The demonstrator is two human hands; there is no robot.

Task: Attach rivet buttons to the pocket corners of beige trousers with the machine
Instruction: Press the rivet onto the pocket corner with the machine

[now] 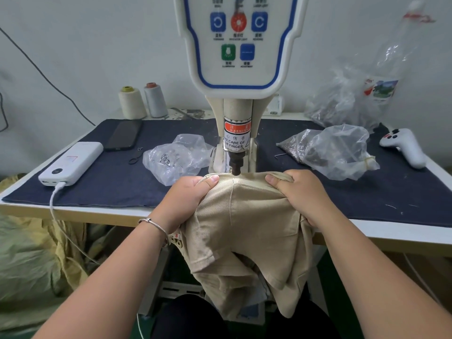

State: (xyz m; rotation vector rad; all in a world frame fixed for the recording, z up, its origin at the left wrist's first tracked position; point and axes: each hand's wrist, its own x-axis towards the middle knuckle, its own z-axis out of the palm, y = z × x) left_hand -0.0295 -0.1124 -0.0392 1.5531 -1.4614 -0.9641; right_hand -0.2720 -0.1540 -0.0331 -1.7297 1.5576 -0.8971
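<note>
The beige trousers (pixel 247 216) are stretched over the front of the white rivet machine (pixel 238 69), with their top edge right under the dark punch head (pixel 236 165). My left hand (pixel 188 199) grips the fabric on the left of the punch, thumb on top. My right hand (pixel 300 194) grips it on the right, thumb pressed on the edge. A vertical seam runs down between my hands. The rest of the trousers hangs off the table toward my lap.
On the dark blue mat (pixel 122 187) lie a clear bag of rivet parts (pixel 175 159), a white power bank (pixel 72 162) with cable, and a black phone (pixel 124 134). More plastic bags (pixel 335 150), a white controller (pixel 403 145) and two thread cones (pixel 143 101) stand behind.
</note>
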